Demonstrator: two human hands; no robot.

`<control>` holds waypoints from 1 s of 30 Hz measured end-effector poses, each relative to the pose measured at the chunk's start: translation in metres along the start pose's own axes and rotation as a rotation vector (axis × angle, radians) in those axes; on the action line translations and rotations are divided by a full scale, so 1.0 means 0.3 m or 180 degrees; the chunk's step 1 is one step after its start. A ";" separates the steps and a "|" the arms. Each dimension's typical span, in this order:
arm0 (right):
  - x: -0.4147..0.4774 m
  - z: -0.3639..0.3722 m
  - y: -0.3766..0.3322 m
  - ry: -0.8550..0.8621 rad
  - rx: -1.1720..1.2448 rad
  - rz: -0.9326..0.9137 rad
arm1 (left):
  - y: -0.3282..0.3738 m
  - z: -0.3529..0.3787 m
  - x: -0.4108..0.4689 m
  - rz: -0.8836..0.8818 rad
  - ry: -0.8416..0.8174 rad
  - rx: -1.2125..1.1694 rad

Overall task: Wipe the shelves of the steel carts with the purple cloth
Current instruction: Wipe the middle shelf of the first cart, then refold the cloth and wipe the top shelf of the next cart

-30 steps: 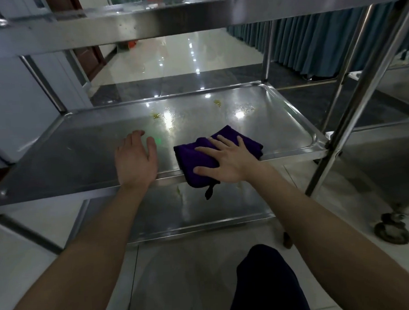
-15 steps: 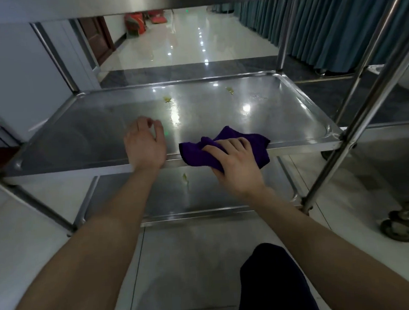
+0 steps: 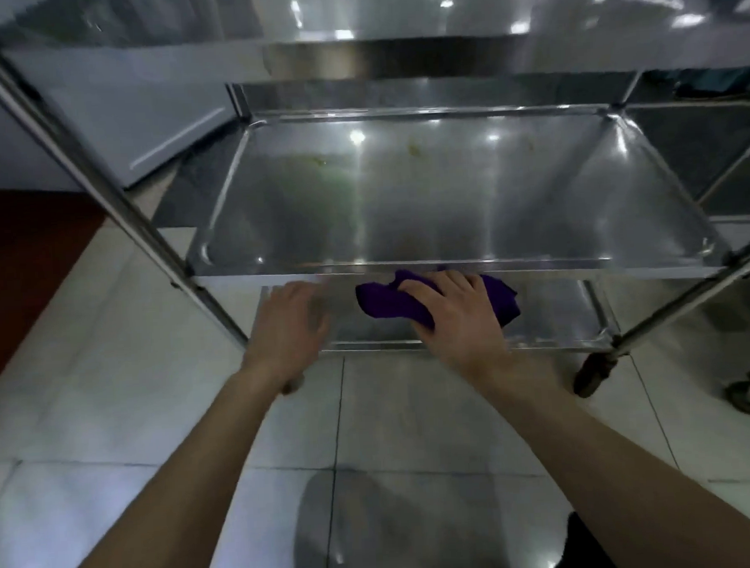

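— Where do we stand with the job?

— Nearest us, our right hand [image 3: 457, 318] has its grip clamped on the purple cloth [image 3: 383, 303]. The cloth is bunched just below the front edge of the middle shelf [image 3: 404, 204], above the front of the lower shelf [image 3: 553, 313]. Our left hand [image 3: 288, 327] is blurred; its fingers look loose and hold nothing, beside that same front edge.

— Which step is this?

— We judge we are between shelves. But yellowish specks [image 3: 414, 150] lie near the middle shelf's far edge, so it looks unfinished.

— What does the next move call for?

— We flatten the cloth under our palm, then reach long to the far edge, or low under the rim.

— Is there room?

— It is open between the front-left post [image 3: 98, 181] and the front-right post [image 3: 691, 293]. The top shelf [image 3: 396, 61] hangs overhead, and the raised rim may snag the cloth at the corners.
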State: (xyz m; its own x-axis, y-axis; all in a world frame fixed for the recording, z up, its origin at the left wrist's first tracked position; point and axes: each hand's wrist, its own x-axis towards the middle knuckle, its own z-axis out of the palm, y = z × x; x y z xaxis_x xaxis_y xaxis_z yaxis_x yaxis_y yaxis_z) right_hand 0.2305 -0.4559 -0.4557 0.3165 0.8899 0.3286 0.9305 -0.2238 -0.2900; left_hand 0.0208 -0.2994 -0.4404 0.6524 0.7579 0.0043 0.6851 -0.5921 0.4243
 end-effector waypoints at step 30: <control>0.079 -1.090 -1.484 -0.0717 0.0348 0.0235 | -0.361 -1.729 -0.971 -0.0970 -0.0967 -0.0242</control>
State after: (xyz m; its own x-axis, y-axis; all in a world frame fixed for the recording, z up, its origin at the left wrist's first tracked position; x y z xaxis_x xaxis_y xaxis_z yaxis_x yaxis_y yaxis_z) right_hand -0.1158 -0.4654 -0.0248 0.3222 0.9416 0.0980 0.8771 -0.2580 -0.4051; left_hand -0.4116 -0.3140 -0.0181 0.4976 0.7731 -0.3933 0.8427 -0.3235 0.4303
